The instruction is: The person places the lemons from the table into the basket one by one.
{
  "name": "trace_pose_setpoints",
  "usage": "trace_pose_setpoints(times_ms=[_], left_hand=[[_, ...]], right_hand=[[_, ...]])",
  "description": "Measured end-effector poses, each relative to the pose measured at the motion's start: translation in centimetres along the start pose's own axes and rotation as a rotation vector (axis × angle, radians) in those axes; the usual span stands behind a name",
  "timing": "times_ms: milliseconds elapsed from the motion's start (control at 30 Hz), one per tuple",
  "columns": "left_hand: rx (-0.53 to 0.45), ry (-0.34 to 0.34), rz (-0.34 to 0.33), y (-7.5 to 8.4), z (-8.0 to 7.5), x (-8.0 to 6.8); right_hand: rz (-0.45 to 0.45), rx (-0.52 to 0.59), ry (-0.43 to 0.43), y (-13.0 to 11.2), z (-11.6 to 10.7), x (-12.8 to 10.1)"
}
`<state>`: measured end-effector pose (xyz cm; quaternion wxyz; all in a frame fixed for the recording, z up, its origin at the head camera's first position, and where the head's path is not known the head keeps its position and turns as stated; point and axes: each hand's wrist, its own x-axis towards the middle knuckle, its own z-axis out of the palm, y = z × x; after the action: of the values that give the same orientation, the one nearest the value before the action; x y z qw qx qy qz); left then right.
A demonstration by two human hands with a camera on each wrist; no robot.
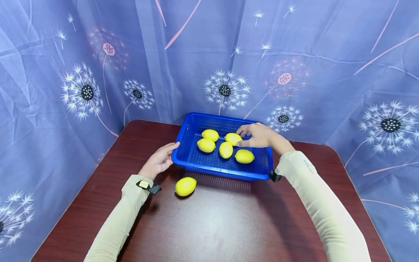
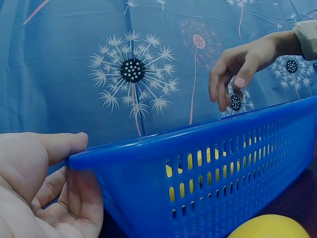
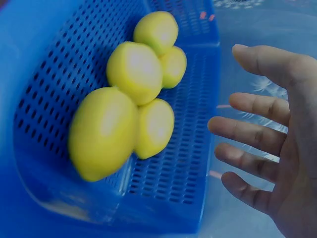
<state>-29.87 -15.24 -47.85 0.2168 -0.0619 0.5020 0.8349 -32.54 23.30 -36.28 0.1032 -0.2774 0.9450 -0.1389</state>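
Note:
A blue plastic basket with slotted walls stands at the far side of the table. Several yellow lemons lie inside on its floor. My left hand grips the basket's left end, thumb over the rim and fingers curled beneath it, as the left wrist view shows. Over the right part of the basket, my right hand hangs with spread fingers and holds nothing. In the right wrist view its fingertips are apart from the lemons. One more lemon rests on the table before the basket's near left corner.
The dark red-brown wooden table has rounded far corners. Close behind it hangs a blue curtain with dandelion prints, which also runs along both sides.

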Motion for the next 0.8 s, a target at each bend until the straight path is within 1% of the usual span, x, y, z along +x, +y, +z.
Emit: trace_pose_setpoints(times_ms=[100,233,333,433,600,800], left_hand=[[-0.009,-0.001,-0.005,0.0,-0.1,0.0],[-0.02,-0.001,-0.007,0.0,-0.1,0.0],[-0.021,-0.004,-0.008,0.0,-0.1,0.0],[-0.024,-0.004,-0.008,0.0,-0.2,0.0],[-0.021,-0.008,-0.001,0.0,-0.1,0.0],[-0.02,-0.014,0.001,-0.1,-0.1,0.1]], right_hand=[[-0.044,0.005,0.044,-0.5,-0.1,-0.5],[-0.079,0.009,0.092,-1.3,-0.3,-1.3],[-0.102,0.015,0.127,-2.1,-0.4,-2.0],[-0.148,0.018,0.169,-3.0,-0.2,-2.7],[-0.225,0.047,0.228,-4.9,0.7,-3.8],[-0.292,0.101,0.273,-6.8,2.6,-4.5]])
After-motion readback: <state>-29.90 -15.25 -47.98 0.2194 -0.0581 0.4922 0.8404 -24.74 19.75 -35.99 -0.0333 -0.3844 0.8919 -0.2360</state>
